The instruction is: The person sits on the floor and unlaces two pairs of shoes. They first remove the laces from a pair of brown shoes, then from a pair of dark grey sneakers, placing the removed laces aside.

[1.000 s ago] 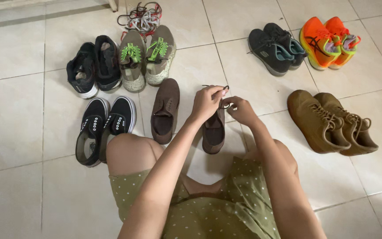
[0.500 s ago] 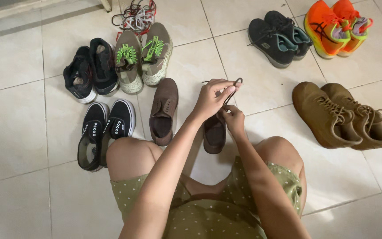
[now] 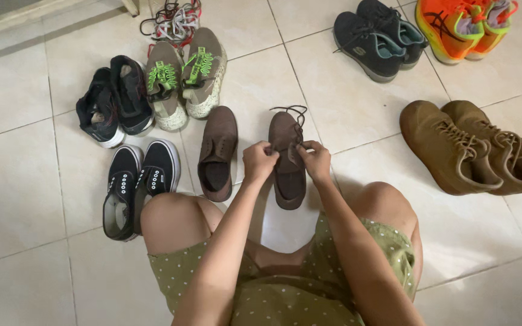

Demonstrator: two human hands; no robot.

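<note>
A dark brown lace-up shoe [image 3: 286, 172] lies on the tiled floor in front of my knees, toe pointing away. My left hand [image 3: 260, 162] grips its left side near the tongue. My right hand [image 3: 316, 160] pinches the lace area on its right side. The loose dark laces [image 3: 292, 112] trail past the toe. Its matching brown shoe [image 3: 219, 151] rests just to the left, apart from my hands.
Black slip-on sneakers [image 3: 137, 184] sit by my left knee. Tan boots [image 3: 472, 148] lie to the right. Farther off are black trainers [image 3: 113, 102], grey shoes with green laces [image 3: 182, 78], dark sneakers [image 3: 379, 36], orange shoes [image 3: 463, 24] and a heap of laces [image 3: 173, 18].
My hands have come down from holding the laces raised and now sit on the shoe's sides. The laces have dropped onto the floor past the toe.
</note>
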